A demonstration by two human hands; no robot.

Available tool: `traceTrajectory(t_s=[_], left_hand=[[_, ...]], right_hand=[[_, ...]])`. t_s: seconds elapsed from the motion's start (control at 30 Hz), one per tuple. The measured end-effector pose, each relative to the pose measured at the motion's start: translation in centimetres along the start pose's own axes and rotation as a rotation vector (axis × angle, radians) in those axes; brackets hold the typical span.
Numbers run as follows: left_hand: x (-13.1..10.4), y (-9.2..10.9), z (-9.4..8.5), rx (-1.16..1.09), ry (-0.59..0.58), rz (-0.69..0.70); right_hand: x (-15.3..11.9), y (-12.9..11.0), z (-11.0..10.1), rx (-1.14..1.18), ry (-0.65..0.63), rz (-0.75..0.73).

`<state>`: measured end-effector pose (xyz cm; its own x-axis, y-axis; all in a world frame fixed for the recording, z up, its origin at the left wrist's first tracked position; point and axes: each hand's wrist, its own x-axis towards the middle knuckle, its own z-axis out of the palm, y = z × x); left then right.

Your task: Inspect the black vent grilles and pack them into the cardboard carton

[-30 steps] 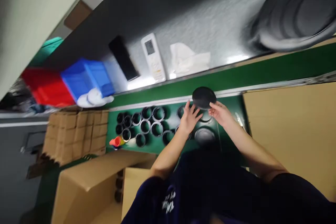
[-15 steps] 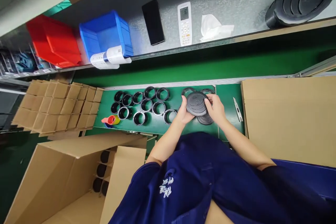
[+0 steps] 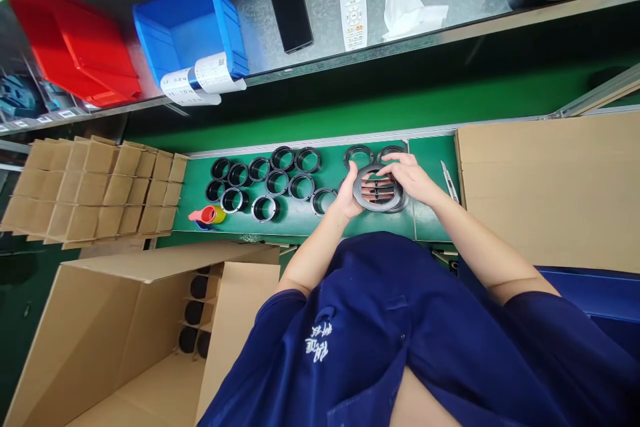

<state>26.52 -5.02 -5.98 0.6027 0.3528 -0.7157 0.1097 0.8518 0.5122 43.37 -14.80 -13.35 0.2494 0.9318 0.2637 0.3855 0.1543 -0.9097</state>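
A round black air vent point(image 3: 358, 195) with parallel slats is held up over the green bench. Its slats stand apart, and fingers show through the gaps. My left hand point(image 3: 349, 197) grips the vent's left side, thumb up along the rim and fingers behind it. My right hand point(image 3: 411, 179) is at the upper right rim, its fingers bent over the edge; the exact contact is partly hidden. Behind the hands lie two black rings, one on the left point(image 3: 358, 148) and one on the right point(image 3: 391, 148). Another dark round piece is mostly covered below the vent.
Several black rings point(image 3: 267, 217) stand on the bench point(image 3: 300, 223) to the left, near a red and yellow roll point(image 3: 214, 215). A utility knife point(image 3: 449, 181) and flat cardboard point(image 3: 545, 193) lie right. An open carton point(image 3: 100, 327) is lower left; a shelf point(image 3: 325, 20) runs above.
The vent went from a closed disc face to slats standing apart. My right hand shifted up along the rim with its fingers more extended. The camera view tilted downward.
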Motion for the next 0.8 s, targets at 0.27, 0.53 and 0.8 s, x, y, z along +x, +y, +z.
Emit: traceTrajectory(t_s=[0.27, 0.53, 0.8], left_hand=[[1.5, -1.3, -2.4, 0.027, 0.108, -0.011], [3.8, -2.5, -3.9, 0.03, 0.223, -0.052], [3.5, 0.2, -6.0, 0.028, 0.33, 0.019]], right_hand=[[-3.7, 0.3, 2.3, -0.229, -0.19, -0.211], [-0.7, 5.4, 6.2, -0.358, -0.175, 0.088], [6.2, 12.5, 6.4, -0.635, -0.207, 0.344]])
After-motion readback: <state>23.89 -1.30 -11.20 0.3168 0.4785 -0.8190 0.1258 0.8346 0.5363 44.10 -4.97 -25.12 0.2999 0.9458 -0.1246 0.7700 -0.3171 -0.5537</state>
